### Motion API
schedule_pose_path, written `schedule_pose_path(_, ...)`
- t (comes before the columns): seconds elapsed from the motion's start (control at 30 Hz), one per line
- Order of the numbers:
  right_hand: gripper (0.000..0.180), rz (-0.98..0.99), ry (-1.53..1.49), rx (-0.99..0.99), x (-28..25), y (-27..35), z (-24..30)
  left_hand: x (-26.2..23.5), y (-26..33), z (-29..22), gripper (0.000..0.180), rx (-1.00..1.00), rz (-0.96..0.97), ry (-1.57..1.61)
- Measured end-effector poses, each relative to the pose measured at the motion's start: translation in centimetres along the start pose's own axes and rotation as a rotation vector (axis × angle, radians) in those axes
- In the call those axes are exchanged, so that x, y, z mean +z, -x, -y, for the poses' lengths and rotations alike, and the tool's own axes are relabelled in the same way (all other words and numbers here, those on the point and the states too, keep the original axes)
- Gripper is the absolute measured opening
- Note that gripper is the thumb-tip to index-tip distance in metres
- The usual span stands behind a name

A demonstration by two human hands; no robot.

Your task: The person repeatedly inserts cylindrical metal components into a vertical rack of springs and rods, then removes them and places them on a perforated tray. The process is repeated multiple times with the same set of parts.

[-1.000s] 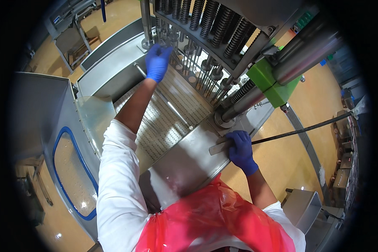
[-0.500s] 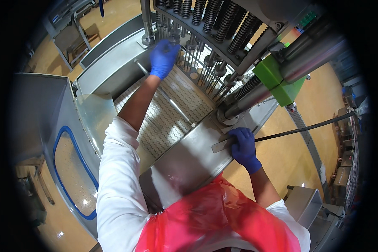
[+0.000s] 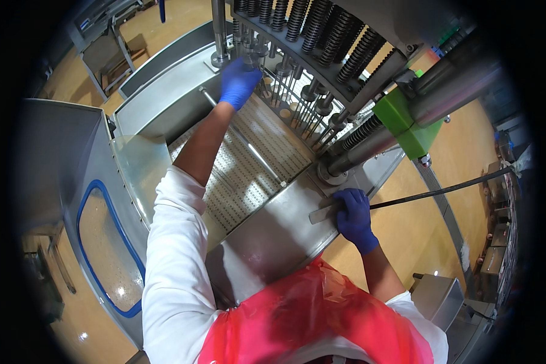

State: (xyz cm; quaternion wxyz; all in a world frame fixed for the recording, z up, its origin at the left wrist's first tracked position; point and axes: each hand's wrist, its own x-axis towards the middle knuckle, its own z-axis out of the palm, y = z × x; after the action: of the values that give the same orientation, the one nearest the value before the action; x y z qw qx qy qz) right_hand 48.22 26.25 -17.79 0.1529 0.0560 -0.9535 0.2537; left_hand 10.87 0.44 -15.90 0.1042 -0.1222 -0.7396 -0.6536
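Orange-brown flooring surrounds a big stainless machine, and we stand over its steel counter in a white coat and red apron. Our left hand, gloved in blue, is stretched far forward and closed around one of the thin vertical rods hanging in a row beneath the dark coil springs; the fingers curl round it, though exactly how tightly we cannot tell. Our right hand, also gloved, presses down on the counter's near edge, fingers folded over a flat metal bar beside a black hose that runs off to the right. Below the rods lies the perforated belt. We judge we are at the stage of checking or seating a rod, braced with the right. The next move calls for a steady reach and care not to snag neighbouring rods.
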Motion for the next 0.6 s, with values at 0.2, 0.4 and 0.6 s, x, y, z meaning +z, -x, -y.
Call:
schedule_pose_path(0.2, 0.042, 0.022, 0.005, 0.019, 0.0, -0.1, 0.3, 0.2, -0.6, -1.2, 0.035, -0.075, -0.049, -0.130)
schedule_pose_path(0.4, 0.041, -0.001, 0.029, -0.002, 0.0, -0.2, 0.6, 1.1, -1.0, -2.1, 0.032, -0.065, 0.004, -0.212)
schedule_pose_path(0.6, 0.040, 0.007, 0.007, -0.021, 0.3, -0.2, 0.3, -0.1, -1.6, -1.1, 0.037, -0.104, 0.053, -0.220)
